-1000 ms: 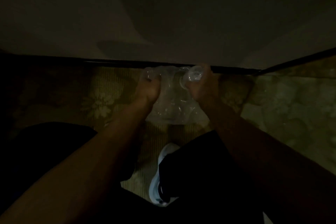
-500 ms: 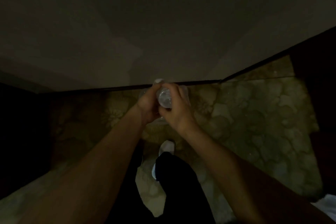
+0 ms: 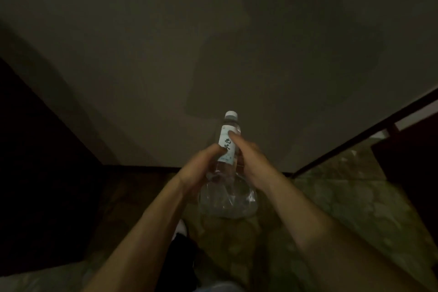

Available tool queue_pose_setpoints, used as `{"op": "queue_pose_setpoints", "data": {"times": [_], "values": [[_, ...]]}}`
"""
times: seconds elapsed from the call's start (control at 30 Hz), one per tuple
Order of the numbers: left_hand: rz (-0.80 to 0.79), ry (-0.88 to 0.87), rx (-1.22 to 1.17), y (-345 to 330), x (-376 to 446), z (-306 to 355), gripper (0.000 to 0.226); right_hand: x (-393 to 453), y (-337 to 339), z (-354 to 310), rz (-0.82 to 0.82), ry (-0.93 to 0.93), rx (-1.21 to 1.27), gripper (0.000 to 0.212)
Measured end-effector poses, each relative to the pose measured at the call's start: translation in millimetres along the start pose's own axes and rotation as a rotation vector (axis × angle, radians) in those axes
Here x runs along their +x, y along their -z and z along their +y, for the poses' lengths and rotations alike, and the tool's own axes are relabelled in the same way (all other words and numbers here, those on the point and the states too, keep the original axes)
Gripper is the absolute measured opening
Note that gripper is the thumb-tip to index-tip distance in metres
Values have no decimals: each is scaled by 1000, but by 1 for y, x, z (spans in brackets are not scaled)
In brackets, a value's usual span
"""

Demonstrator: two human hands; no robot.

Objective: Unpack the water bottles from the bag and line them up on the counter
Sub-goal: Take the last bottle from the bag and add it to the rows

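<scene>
- Head view, general: the scene was dim. A plain wall (image 3: 237, 42) filled the upper half, a dark skirting line ran along its foot, and a patterned floor (image 3: 343, 208) lay below and to the right.
- Head view, water bottle (image 3: 228, 143): a clear bottle with a white cap (image 3: 231, 115) and a white label bearing dark characters stood nearly upright in front of me, cap uppermost and tilted slightly away. It was held in the air against the wall background; its lower end reached down into the mouth of the bag.
- Head view, bag (image 3: 228, 201): a clear plastic bag hung below my hands, above the floor, crumpled and glinting. What it contained beyond the bottle's base could not be made out.
- Head view, my left hand (image 3: 201, 168): my fingers were curled around the left side of the bottle's lower body, at the top of the bag. Whether they also pinched the bag's edge I could not tell.
- Head view, my right hand (image 3: 248, 159): my fingers were wrapped around the right side of the bottle, one fingertip (image 3: 233, 136) pressed on the label.
- Head view, lower frame: both bare forearms ran up from the bottom corners; a dark trouser leg (image 3: 180, 256) and a pale shoe tip (image 3: 181, 226) showed between them.
</scene>
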State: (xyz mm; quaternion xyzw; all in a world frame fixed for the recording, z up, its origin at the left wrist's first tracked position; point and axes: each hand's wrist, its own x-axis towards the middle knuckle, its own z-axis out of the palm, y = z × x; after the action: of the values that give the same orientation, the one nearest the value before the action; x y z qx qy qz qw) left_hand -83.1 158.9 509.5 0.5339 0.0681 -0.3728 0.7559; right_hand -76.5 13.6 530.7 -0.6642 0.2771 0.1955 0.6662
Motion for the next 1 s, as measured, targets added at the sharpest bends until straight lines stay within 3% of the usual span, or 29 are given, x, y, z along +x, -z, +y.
{"op": "queue_pose_setpoints", "data": {"times": [0.37,0.5,0.57,0.73,0.87,1.0], "values": [[293,-331,153,-6,-141,40,47,-114,-70,-40,-192,381,-11,28],[346,-446,226,-8,-180,66,66,-151,-92,-65,-210,519,-8,21],[354,-502,261,-9,-196,81,64,-168,-100,-80,-231,554,-2,15],[303,-614,377,-12,-238,116,34,-213,-110,-113,-273,615,-33,13],[291,-691,382,1,-281,129,42,-255,-136,-124,-224,731,-141,16],[271,-705,368,35,-339,131,45,-304,-177,-124,-228,783,-324,34]]}}
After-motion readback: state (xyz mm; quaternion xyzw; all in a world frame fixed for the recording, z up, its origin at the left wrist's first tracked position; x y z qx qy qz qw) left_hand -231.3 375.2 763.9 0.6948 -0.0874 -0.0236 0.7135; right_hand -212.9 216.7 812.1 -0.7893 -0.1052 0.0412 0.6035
